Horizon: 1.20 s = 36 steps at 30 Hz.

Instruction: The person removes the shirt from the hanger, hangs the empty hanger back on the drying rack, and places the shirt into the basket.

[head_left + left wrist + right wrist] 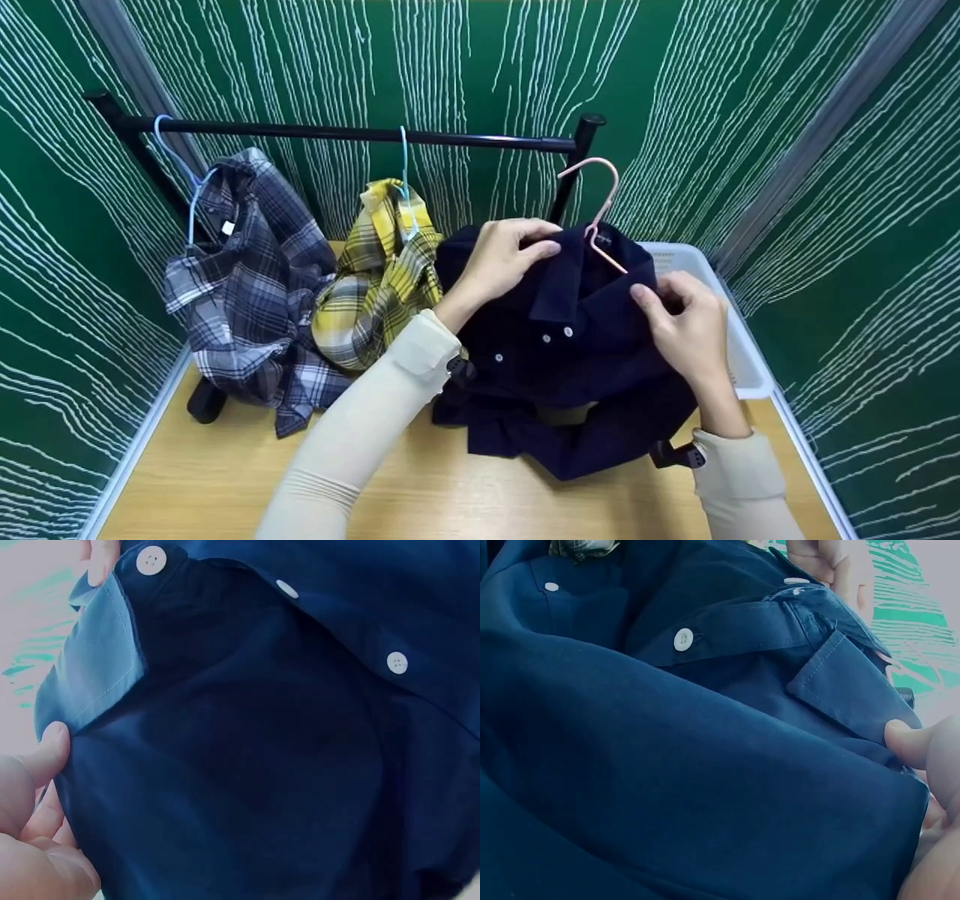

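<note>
A dark navy button-up shirt with small white buttons hangs at the centre right in the head view. My left hand pinches it beside the collar, on the left. On the other side, my right hand grips the cloth by the right collar, thumb in front and fingers behind. A pink hanger rises out of the neck opening, and its hook stands clear of the rail. The left wrist view shows the left thumb on the cloth edge; in the right wrist view the right thumb presses near the collar point.
A black rail runs across the back. From it hang a grey-blue plaid shirt and a yellow plaid shirt, both on blue hangers. Behind my right hand is a white plastic basket on the wooden table. Green walls enclose the sides.
</note>
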Available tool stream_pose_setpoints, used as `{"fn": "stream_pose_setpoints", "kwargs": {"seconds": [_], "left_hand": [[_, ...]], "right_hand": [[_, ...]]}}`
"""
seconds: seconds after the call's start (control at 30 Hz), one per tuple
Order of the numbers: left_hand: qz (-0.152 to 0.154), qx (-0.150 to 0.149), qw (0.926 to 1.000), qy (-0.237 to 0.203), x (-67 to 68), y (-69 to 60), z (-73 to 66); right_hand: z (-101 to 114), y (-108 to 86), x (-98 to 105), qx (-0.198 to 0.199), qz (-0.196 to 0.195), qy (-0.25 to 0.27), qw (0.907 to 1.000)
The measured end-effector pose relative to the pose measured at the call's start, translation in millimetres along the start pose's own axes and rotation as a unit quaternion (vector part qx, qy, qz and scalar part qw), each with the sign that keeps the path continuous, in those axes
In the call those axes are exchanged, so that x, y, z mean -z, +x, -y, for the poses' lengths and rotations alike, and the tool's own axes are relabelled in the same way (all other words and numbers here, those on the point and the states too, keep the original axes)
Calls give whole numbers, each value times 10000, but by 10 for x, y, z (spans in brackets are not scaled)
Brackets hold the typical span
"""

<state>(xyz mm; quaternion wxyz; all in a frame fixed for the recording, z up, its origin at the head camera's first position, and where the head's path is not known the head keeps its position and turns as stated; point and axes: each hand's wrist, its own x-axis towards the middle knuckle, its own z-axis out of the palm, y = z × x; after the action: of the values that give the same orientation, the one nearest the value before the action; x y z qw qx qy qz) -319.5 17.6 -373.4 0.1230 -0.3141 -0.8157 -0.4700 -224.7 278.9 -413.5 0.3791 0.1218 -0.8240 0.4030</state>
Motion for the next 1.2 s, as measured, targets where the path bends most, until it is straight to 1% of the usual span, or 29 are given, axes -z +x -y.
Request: {"fn": "stream_pose_setpoints", "kwargs": {"seconds": [0.2, 0.63, 0.87, 1.2], "left_hand": [[-138, 43, 9998, -135, -34, 9, -43], [-324, -30, 9983, -493, -143, 48, -100], [-287, -12, 9989, -381, -170, 43, -106], [-323, -19, 9994, -154, -183, 12, -34]], "right_hand": [[9, -9, -34, -6, 6, 42, 10000], [73, -7, -104, -115, 100, -58, 9999], [62, -9, -132, -98, 129, -207, 9997], [-25, -35, -142, -201, 487, -257, 9983]]}}
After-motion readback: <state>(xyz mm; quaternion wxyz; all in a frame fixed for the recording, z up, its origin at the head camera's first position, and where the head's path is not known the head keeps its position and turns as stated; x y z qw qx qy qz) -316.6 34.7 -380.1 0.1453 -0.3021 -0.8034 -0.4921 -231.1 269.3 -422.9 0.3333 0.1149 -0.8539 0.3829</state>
